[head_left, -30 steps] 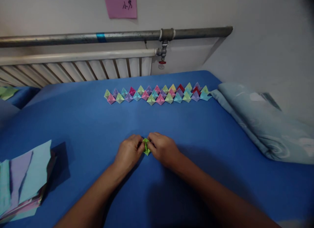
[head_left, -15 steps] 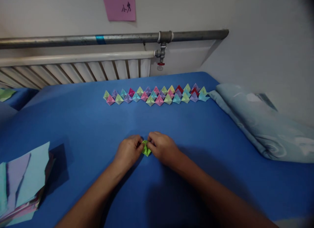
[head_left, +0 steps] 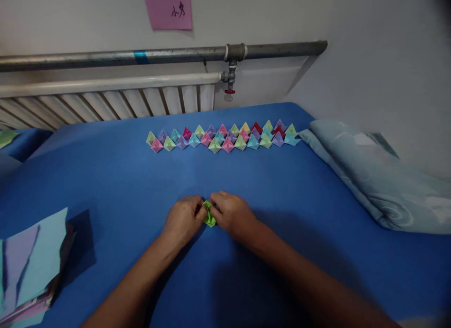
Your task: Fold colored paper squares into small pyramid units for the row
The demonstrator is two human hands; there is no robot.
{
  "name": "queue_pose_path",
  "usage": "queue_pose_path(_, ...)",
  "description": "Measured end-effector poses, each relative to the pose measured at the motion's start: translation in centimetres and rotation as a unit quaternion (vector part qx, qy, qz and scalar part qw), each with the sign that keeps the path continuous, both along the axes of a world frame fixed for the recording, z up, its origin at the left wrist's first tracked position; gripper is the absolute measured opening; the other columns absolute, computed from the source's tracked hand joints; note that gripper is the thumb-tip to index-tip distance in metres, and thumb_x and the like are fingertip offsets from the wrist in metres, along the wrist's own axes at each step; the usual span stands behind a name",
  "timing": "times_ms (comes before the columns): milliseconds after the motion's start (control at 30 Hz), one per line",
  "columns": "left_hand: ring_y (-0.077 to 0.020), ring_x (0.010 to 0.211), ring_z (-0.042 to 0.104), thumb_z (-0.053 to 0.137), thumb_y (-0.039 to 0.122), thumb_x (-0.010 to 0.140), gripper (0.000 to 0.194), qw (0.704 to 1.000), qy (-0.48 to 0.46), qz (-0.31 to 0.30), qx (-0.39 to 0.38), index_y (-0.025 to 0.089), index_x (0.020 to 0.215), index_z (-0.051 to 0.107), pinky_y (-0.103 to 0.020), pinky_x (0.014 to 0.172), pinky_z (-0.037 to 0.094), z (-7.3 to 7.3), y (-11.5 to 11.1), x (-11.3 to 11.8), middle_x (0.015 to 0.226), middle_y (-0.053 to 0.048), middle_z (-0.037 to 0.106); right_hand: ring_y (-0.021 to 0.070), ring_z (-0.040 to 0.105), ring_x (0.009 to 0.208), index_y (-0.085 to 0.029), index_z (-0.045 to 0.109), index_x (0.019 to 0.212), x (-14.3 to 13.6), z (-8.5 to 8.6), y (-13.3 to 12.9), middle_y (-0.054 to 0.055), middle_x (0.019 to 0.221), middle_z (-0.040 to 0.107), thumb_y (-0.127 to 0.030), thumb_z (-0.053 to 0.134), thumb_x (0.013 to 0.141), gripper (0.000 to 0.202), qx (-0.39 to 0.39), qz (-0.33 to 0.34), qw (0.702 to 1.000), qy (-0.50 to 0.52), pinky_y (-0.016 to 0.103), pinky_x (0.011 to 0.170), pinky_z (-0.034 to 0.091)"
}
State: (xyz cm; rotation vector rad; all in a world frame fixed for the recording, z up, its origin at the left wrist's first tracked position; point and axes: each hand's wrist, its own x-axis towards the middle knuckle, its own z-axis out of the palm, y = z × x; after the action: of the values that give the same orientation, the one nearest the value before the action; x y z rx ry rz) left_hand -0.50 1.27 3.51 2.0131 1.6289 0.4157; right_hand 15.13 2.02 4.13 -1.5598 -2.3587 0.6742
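Observation:
A small piece of lime-green folded paper (head_left: 210,217) is held between my two hands above the blue surface (head_left: 116,187). My left hand (head_left: 185,218) pinches its left edge between thumb and fingers. From the other side, my right hand (head_left: 232,213) grips the right edge, with its thumb against the paper's face. Fingertips hide part of the folds. Farther back, several folded paper pieces (head_left: 214,145) in pink, green, purple, blue, yellow and red stand close together in staggered rows.
A stack of coloured paper sheets (head_left: 42,253) lies at the left front. To the right is a folded pale-blue cloth (head_left: 380,177) against the wall. Behind the surface are a radiator (head_left: 116,102), a metal pipe (head_left: 186,54) and a red-handled valve (head_left: 229,91). A pink note (head_left: 169,8) hangs above.
Both hands stay on the green folded paper and have barely shifted. Its outline looks slightly narrower and more folded. The whole view has moved a little, so the paper stack sits farther left.

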Motion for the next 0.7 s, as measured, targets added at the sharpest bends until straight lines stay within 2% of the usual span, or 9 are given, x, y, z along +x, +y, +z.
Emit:
queue_pose_path(167, -0.0115, 0.057, 0.048, 0.050, 0.017, 0.080, 0.017, 0.999, 0.005, 0.010, 0.035, 0.020, 0.064, 0.052, -0.025, 0.057, 0.032, -0.35, -0.42, 0.25, 0.062, 0.002, 0.056, 0.0129, 0.046, 0.068, -0.018, 0.057, 0.075, -0.04, -0.03, 0.21, 0.001, 0.075, 0.055, -0.017, 0.054, 0.086, 0.011, -0.012, -0.007, 1.000, 0.004, 0.026, 0.063, 0.030)
queue_pose_path(400, -0.0121, 0.056, 0.048, 0.051, 0.022, 0.081, 0.015, 0.999, -0.022, 0.022, -0.018, 0.020, 0.067, 0.055, -0.025, 0.056, 0.031, -0.13, -0.33, 0.02, 0.062, 0.002, 0.055, 0.0118, 0.047, 0.068, -0.018, 0.054, 0.073, 0.23, 0.15, 0.30, -0.001, 0.072, 0.053, -0.014, 0.056, 0.083, 0.011, -0.029, -0.013, 0.998, 0.051, 0.025, 0.065, 0.032)
queue_pose_path(700, -0.0113, 0.058, 0.049, 0.053, 0.018, 0.080, 0.011, 0.998, -0.057, 0.014, -0.024, 0.019, 0.069, 0.055, -0.025, 0.057, 0.033, -0.29, -0.48, -0.14, 0.065, 0.003, 0.056, 0.0113, 0.046, 0.067, -0.018, 0.052, 0.071, 0.41, -0.22, 0.21, -0.001, 0.072, 0.053, -0.014, 0.057, 0.082, 0.013, -0.027, -0.017, 0.997, 0.076, 0.024, 0.064, 0.032)
